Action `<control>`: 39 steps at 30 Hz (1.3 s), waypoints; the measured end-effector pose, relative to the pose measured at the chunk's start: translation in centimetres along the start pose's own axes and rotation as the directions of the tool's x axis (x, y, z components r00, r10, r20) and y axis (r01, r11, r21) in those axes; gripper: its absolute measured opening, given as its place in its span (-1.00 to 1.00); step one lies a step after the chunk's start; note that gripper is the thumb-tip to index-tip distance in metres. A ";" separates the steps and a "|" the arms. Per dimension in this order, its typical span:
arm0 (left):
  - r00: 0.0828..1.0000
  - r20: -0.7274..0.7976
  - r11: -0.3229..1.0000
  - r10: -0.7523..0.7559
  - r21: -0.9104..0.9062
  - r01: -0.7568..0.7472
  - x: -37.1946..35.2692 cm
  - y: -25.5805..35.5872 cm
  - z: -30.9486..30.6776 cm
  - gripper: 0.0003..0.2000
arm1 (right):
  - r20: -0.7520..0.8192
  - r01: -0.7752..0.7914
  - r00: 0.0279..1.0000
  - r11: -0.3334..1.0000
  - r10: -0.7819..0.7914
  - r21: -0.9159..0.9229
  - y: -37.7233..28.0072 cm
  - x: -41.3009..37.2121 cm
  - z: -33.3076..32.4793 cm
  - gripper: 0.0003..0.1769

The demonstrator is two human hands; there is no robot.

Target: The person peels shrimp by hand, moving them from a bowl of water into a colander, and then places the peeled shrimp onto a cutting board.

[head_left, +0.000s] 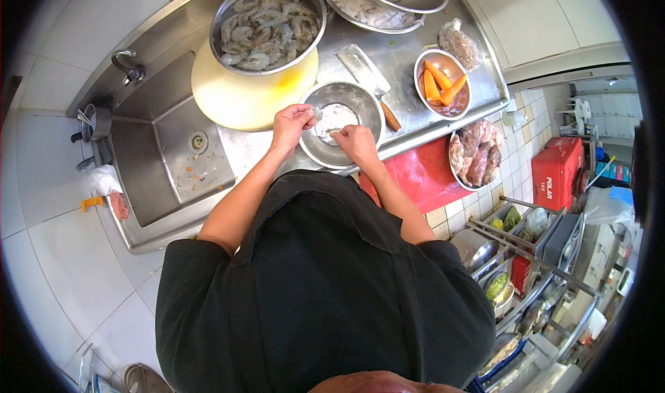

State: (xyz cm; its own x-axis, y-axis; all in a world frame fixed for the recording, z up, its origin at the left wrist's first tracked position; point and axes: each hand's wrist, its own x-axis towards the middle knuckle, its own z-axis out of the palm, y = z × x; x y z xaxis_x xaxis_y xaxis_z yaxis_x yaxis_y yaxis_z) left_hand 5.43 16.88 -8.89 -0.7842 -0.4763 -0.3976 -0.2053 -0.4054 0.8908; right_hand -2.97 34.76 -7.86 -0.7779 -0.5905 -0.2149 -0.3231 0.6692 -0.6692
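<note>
Hands [292,126]: fingertips pinched, left on translucent piece [317,112] | colander [368,109] at counter [415,132] edge | cleaver [364,69] beside

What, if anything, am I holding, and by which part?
Your left hand pinches a small greyish piece by its edge; your right hand has its fingers over the colander, but whether they grip anything cannot be told.
</note>
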 end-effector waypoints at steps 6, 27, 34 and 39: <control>0.990 0.143 0.972 0.004 0.231 -0.038 -0.5 0.8 1.0 -0.83 | -0.140 0.126 0.989 0.755 -0.046 0.643 -1.6 0.4 -0.2 -0.75; 0.898 0.312 0.625 0.311 0.644 -0.440 -1.4 0.7 2.2 -0.71 | -0.028 -0.018 0.999 0.815 0.042 0.579 -1.7 0.1 -0.5 -0.78; 0.962 0.273 0.639 0.009 0.738 -0.215 -1.9 2.1 2.8 -0.74 | -0.001 0.010 1.000 0.933 -0.010 0.359 -2.4 -0.4 -1.2 -0.72; 0.951 0.301 0.670 0.062 0.695 -0.263 -1.9 1.3 2.4 -0.73 | 0.008 -0.001 1.000 0.937 -0.002 0.348 -1.8 0.0 -0.7 -0.74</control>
State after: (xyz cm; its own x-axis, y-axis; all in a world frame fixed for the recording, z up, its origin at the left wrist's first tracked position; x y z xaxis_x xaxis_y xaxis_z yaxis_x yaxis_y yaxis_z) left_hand 5.28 19.13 -6.47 -0.9353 -0.2430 -0.2571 -0.3376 0.3959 0.8540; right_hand -2.72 33.87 -6.17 -0.7729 -0.5954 -0.2194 -0.1145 0.4709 -0.8747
